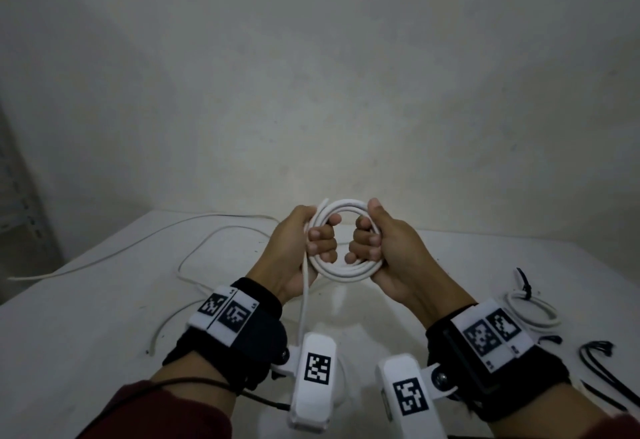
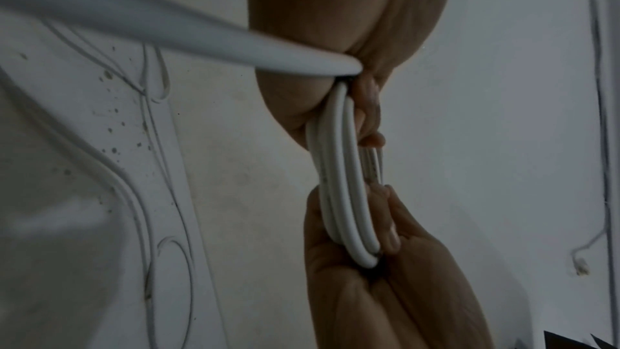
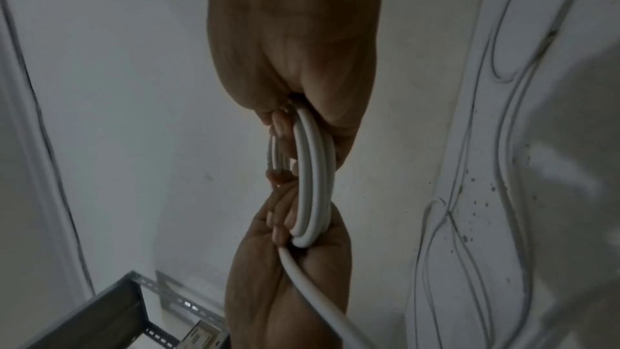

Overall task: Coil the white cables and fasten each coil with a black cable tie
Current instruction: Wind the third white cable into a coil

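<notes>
A white cable coil (image 1: 346, 270) of several loops is held upright above the table between both hands. My left hand (image 1: 304, 248) grips its left side with curled fingers, and a free strand (image 1: 304, 303) hangs down from that grip. My right hand (image 1: 381, 248) grips the coil's right side, thumb up. The left wrist view shows the coil (image 2: 342, 182) edge-on between the left hand (image 2: 335, 63) and the right hand (image 2: 369, 262). The right wrist view shows the coil (image 3: 313, 182) the same way, right hand (image 3: 302, 63) on top. Loose black cable ties (image 1: 599, 362) lie on the table at right.
A loose white cable (image 1: 207, 251) snakes over the white table (image 1: 69, 334) at left. A finished coil (image 1: 533, 307) with a black tie (image 1: 524, 283) lies at right. A grey metal shelf frame (image 3: 110, 309) stands beyond the table's left edge.
</notes>
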